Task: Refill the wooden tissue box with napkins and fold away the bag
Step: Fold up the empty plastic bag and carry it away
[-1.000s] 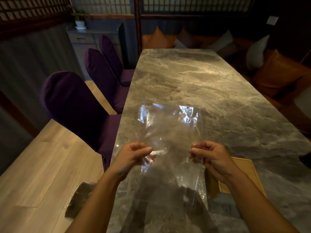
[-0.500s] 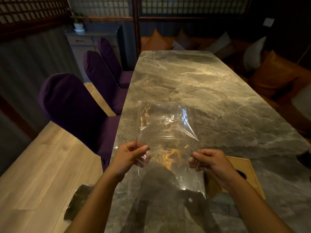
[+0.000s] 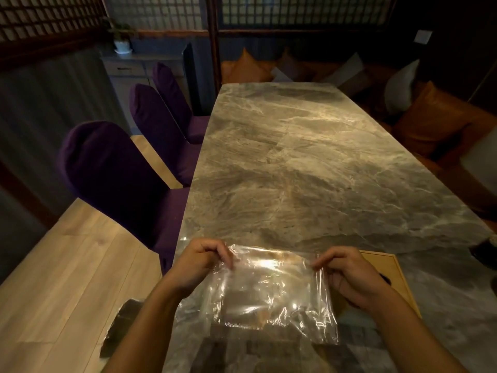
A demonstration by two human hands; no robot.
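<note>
A clear plastic bag [image 3: 271,289] is held over the near end of the marble desk [image 3: 295,162], doubled over on itself, with its upper edge pinched at one corner by the fingers of the left hand [image 3: 200,261] and at the other by the fingers of the right hand [image 3: 349,275]. The wooden tissue box [image 3: 395,275] is seen on the desk just behind the right hand, partly hidden by it. Purple chairs [image 3: 113,168] are lined up along the desk's left side.
</note>
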